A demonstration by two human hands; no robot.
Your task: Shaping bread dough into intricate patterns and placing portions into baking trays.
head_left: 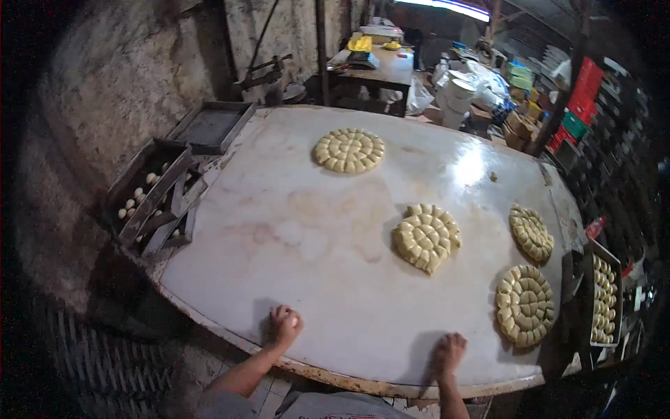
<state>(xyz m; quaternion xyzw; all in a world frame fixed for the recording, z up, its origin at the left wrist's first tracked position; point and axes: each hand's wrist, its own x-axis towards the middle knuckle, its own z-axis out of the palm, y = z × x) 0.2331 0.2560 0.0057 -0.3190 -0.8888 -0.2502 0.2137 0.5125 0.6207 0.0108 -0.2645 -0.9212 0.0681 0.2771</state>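
My left hand (285, 325) rests near the front edge of the table, its fingers curled inward over the surface. A pale spot shows at its fingers, too small to name. To the right, my right hand (452, 350) is also curled down by the tabletop, slightly blurred, and what lies under it is hidden. Nearest to the right hand is a round slab of dough cut into many pieces (525, 306). Farther in, another cut dough slab (426, 238) has a pointed near end. A third cut slab (530, 234) lies at the right, and a round one (349, 150) at the far side.
The pale, stained table (300, 279) has a worn front rim. Along its left stand metal trays (150, 185) with several dough balls, beside an empty tray (211, 127). At the right edge, a tray (606, 297) holds rows of dough balls. Behind stands a smaller table (391, 66).
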